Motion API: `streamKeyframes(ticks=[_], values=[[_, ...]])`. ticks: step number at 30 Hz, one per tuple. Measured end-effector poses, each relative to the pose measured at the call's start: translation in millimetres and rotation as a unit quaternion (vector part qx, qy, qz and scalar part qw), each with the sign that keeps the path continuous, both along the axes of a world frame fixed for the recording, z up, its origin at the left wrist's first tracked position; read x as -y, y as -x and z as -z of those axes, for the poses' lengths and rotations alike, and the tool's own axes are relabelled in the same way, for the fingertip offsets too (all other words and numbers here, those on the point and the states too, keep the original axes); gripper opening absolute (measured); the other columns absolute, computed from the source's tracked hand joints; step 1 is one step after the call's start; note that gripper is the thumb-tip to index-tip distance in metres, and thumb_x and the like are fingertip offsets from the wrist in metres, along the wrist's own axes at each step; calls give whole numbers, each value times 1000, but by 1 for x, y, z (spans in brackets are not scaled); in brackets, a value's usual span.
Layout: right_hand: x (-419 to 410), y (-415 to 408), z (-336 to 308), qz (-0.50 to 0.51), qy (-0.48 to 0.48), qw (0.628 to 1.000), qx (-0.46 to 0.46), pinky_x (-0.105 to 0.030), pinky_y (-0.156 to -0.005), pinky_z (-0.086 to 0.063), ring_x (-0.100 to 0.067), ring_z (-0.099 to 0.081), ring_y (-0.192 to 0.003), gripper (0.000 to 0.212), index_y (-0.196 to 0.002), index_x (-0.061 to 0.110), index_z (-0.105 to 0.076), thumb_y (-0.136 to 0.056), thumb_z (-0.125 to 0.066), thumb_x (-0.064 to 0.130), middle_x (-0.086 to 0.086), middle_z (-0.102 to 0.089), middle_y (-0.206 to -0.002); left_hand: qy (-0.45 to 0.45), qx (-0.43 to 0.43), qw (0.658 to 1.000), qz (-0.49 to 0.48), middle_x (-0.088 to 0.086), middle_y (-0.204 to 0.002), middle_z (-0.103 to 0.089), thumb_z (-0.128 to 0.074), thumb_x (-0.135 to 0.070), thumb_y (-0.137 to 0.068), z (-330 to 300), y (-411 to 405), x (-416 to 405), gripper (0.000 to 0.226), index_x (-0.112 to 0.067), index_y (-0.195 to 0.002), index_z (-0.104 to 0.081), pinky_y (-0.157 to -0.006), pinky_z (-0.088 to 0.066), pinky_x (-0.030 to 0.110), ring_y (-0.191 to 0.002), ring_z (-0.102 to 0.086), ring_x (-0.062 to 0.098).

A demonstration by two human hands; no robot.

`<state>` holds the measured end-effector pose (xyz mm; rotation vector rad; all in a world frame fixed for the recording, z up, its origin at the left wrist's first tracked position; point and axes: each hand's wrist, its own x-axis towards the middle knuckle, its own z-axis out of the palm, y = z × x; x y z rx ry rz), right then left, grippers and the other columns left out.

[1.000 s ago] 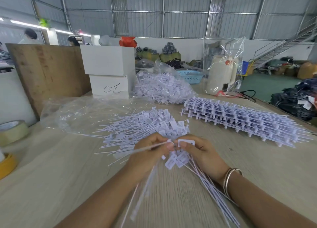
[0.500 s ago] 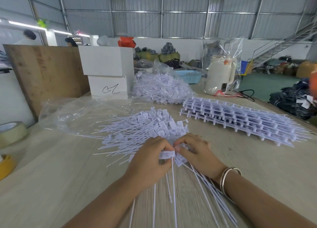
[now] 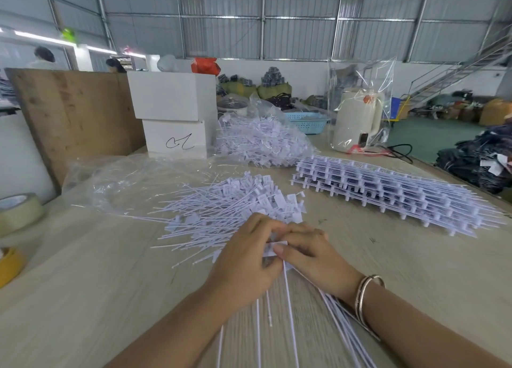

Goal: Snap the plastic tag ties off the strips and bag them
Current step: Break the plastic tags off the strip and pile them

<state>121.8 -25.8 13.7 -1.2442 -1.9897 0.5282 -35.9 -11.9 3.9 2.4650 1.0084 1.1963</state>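
Gripped together at near centre: left hand (image 3: pixel 246 259) and right hand (image 3: pixel 310 257), both curled round one bunch of tag ties (image 3: pixel 273 250), thin tails trailing near across the bench (image 3: pixel 83 284). Spread widest just beyond: a clear plastic bag (image 3: pixel 124 179) lying flat to the left. Stacked to the far right: uncut strips (image 3: pixel 388 190). Heaped just past the hands: loose ties (image 3: pixel 221 212). Sat further back: a filled bag of ties (image 3: pixel 260 143) beside white boxes (image 3: pixel 174 112). Rested at the left edge: tape rolls (image 3: pixel 16 212).
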Motion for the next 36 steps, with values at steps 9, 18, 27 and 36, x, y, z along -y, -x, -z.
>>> streamKeyframes(ticks=[9, 18, 27, 36], values=[[-8, -9, -1, 3, 17, 980, -198, -30, -78, -40, -14, -53, -76, 20, -66, 11, -63, -83, -53, 14, -3, -56, -75, 20, -9, 998, -55, -12, -97, -61, -62, -37, -84, -3, 3, -1, 24, -24, -104, -58, -74, -46, 34, -87, -56, 9], [-6, -6, -1, -35, 68, 978, -193, -21, -80, -40, -9, -57, -78, 30, -58, 19, -66, -86, -62, 7, 0, -60, -75, 33, -10, 999, -12, -12, -85, -60, -52, -28, -82, -3, 6, -2, 15, -23, -93, -61, -70, -47, 35, -80, -56, 7], [-6, -8, -1, -32, 87, 974, -205, -19, -72, -42, -7, -56, -70, 23, -63, 12, -66, -85, -63, 8, 1, -59, -72, -11, -70, 997, -39, -11, -92, -61, -60, -23, -81, -3, 8, -3, 20, -25, -101, -59, -67, -39, 28, -84, -56, 11], [-5, -8, -2, -14, 25, 994, -106, -30, -79, -41, -17, -55, -81, 17, -74, 21, -67, -86, -64, 11, -14, -60, -84, 49, -69, 993, -83, -8, -94, -70, -61, -33, -88, -2, 10, -7, 20, -32, -107, -65, -72, -47, 31, -85, -63, 10]])
